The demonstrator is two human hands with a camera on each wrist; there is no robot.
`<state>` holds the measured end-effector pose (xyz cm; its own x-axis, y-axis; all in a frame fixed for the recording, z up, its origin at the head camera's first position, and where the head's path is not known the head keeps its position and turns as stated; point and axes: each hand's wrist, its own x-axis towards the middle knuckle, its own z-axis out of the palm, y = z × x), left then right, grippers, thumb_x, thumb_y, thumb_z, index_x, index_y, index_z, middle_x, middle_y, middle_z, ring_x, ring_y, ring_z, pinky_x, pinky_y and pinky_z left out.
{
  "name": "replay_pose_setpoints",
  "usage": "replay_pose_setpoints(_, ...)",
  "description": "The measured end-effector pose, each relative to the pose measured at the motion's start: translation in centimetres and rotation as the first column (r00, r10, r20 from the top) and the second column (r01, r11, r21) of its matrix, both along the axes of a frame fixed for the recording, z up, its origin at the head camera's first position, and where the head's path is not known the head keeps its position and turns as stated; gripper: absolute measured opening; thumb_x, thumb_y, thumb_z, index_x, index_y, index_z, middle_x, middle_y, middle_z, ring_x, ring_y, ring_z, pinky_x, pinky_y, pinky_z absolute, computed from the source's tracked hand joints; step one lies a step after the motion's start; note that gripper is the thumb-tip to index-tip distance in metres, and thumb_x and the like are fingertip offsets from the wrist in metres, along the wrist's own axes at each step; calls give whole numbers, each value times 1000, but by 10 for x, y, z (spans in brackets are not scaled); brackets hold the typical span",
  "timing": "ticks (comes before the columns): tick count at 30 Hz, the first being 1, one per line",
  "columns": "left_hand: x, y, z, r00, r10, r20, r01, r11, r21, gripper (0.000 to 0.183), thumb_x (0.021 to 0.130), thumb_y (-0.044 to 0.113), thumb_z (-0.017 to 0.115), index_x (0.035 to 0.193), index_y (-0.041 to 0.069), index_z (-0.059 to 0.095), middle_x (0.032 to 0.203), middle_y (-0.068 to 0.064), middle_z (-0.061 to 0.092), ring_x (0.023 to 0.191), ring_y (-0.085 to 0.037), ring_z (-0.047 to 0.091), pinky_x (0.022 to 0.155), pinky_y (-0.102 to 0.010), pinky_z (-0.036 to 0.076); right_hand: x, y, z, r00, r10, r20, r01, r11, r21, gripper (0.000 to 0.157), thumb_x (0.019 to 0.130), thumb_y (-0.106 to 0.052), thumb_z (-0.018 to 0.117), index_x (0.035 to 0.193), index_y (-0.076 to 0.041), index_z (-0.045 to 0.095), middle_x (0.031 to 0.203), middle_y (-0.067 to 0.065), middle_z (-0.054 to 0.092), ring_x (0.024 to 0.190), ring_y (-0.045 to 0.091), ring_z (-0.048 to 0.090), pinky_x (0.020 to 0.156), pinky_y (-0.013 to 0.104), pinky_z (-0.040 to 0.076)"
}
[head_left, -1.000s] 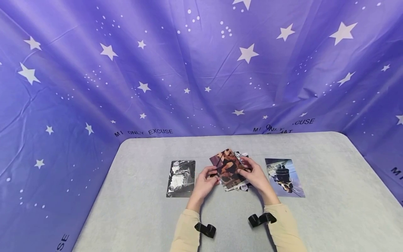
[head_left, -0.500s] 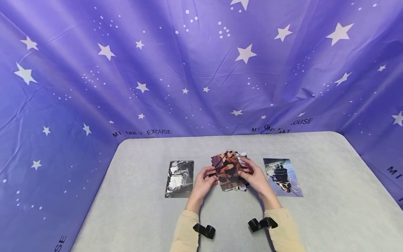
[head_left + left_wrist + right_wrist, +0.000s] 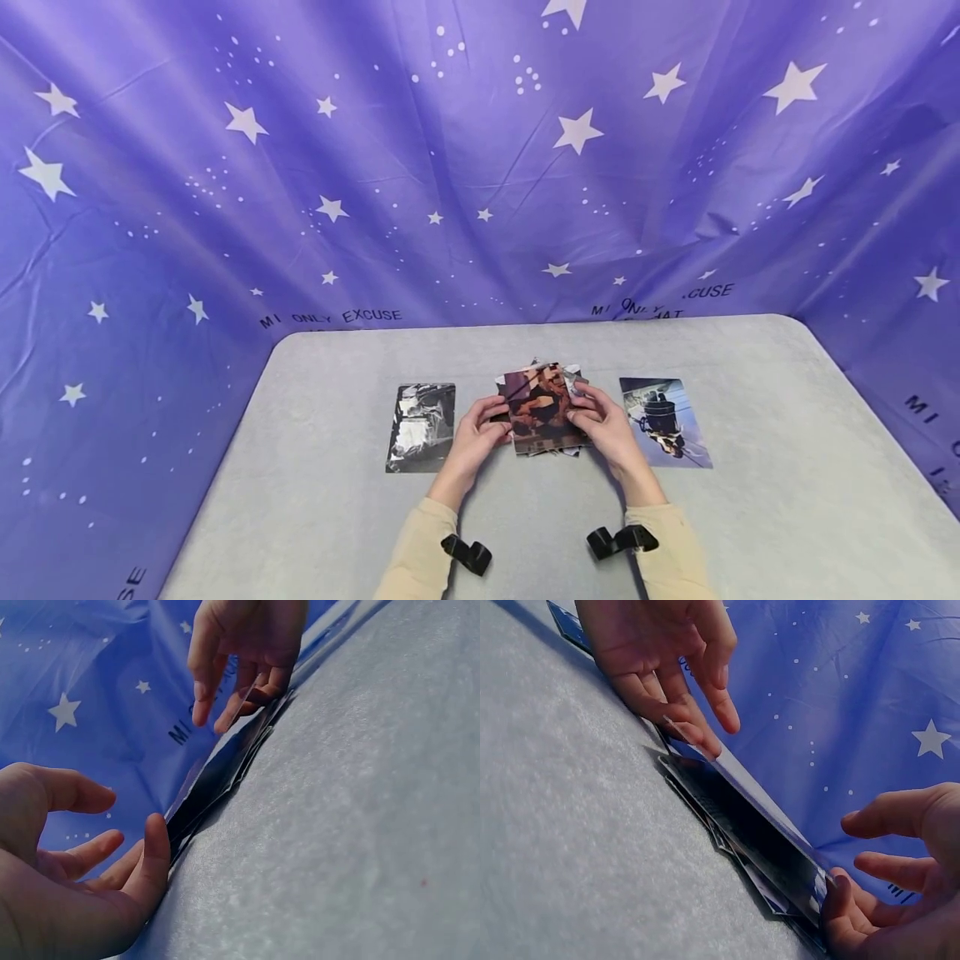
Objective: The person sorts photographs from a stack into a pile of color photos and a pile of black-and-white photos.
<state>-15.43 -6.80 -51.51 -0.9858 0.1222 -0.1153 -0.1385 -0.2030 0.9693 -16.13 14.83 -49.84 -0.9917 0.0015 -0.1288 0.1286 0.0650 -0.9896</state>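
Observation:
A loose stack of picture cards lies mid-table, topped by a brown and purple picture card (image 3: 538,410). Edges of black-and-white cards (image 3: 573,377) stick out underneath at differing angles. At its left edge, my left hand (image 3: 474,435) holds the pile between thumb and fingers. On the right side my right hand (image 3: 606,423) grips it, thumb over the top card. From the right wrist view, the top card stands slightly lifted off the fanned cards (image 3: 742,832) below. The left wrist view has my left thumb (image 3: 156,840) touching the cards' edge; some fingertips are hidden.
A black-and-white picture card (image 3: 420,429) lies flat left of the pile. Another card, bluish with a dark figure (image 3: 663,421), lies to the right. Black wrist mounts (image 3: 467,554) sit on both sleeves. A purple star-printed curtain (image 3: 480,167) borders the grey table (image 3: 330,517) behind.
The top brown card has turned from a slanted position to nearly upright over the pile. Both hands keep hold of its sides. The whole view has shifted slightly.

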Motion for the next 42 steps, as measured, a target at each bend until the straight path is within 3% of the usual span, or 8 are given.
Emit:
replay_pose_setpoints(9,-2,9,9,1000,7,-12,-7,999,34,55,82,-14,54,134,-8,39,127,-30,49,74,-7,60,74,-25,52,1,4,-3,998,-62,22,63,998,-27,53,85,10,59,137,6,46,111,22,56,80,3,59,76,17,47)
replay_pose_setpoints(16,-7,21,5,999,6,-42,-5,1000,25,60,74,-17,55,131,-9,40,118,-28,51,71,-10,58,67,-20,46,2,9,-3,995,-104,-3,104,994,-19,50,83,12,59,132,10,49,97,9,55,74,3,56,71,16,45)
replay_pose_setpoints(24,-13,32,6,997,-71,-27,70,997,-18,67,74,-15,55,139,-4,38,119,-25,50,76,-14,59,69,-21,46,5,22,-2,994,-112,2,112,993,21,48,85,10,59,132,9,50,100,11,54,77,2,56,71,16,44)
replay_pose_setpoints(28,-13,35,16,992,-124,-10,124,992,-14,71,78,-14,54,144,-3,32,122,-27,49,83,-14,59,72,-24,46,6,27,-1,993,-119,8,119,992,31,48,85,9,58,132,9,50,102,12,54,79,1,56,71,15,44)
replay_pose_setpoints(31,-14,38,17,990,-140,-12,140,990,-3,74,78,-13,53,147,0,29,123,-26,48,85,-14,59,72,-24,47,7,30,1,993,-115,14,115,993,36,48,87,9,57,134,9,48,108,16,55,79,-1,56,72,15,44)
replay_pose_setpoints(37,-14,48,8,987,-157,-44,158,987,28,74,77,-15,52,146,1,32,121,-22,49,80,-11,58,70,-22,47,9,38,0,995,-101,-8,102,994,48,50,87,9,56,136,8,46,113,22,58,80,-1,58,74,15,44)
replay_pose_setpoints(42,-10,56,3,985,-166,-44,169,983,74,75,74,-17,51,145,-1,35,118,-21,50,76,-11,58,68,-21,47,11,46,1,996,-92,-3,92,994,65,52,88,7,57,139,5,45,109,18,61,80,-1,60,74,15,45)
